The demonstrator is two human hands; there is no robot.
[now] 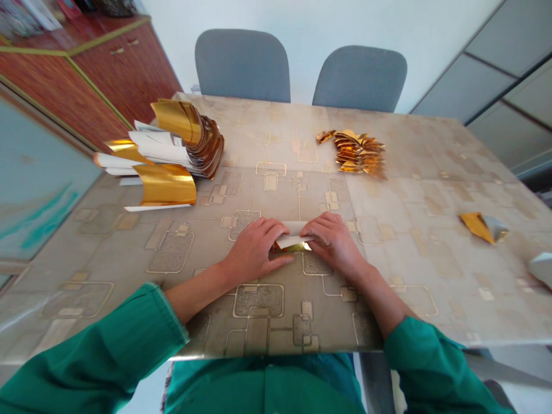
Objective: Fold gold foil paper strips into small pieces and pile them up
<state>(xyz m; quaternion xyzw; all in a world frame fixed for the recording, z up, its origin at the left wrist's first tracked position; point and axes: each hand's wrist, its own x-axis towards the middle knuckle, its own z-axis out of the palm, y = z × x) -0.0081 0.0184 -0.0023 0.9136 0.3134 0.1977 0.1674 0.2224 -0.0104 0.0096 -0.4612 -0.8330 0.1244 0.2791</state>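
Note:
Near the front middle of the table, a sheet of gold foil paper (292, 226) with a white back is bent over between my two hands. My left hand (261, 247) grips its left end, fingers curled on top and thumb along the near side. At its right end my right hand (332, 242) holds the paper in the same way. A bit of the gold side shows under the white fold. Left of my hands lies a loose curled gold sheet (168, 185), beside a tall stack of gold and white paper sheets (202, 141).
Several folded gold paper pieces (360, 150) lie in a row at the back right. One gold and silver piece (483, 227) sits far right on the patterned tablecloth (267, 316). Two grey chairs (242, 66) stand behind the table, and a wooden cabinet (125, 75) at the back left.

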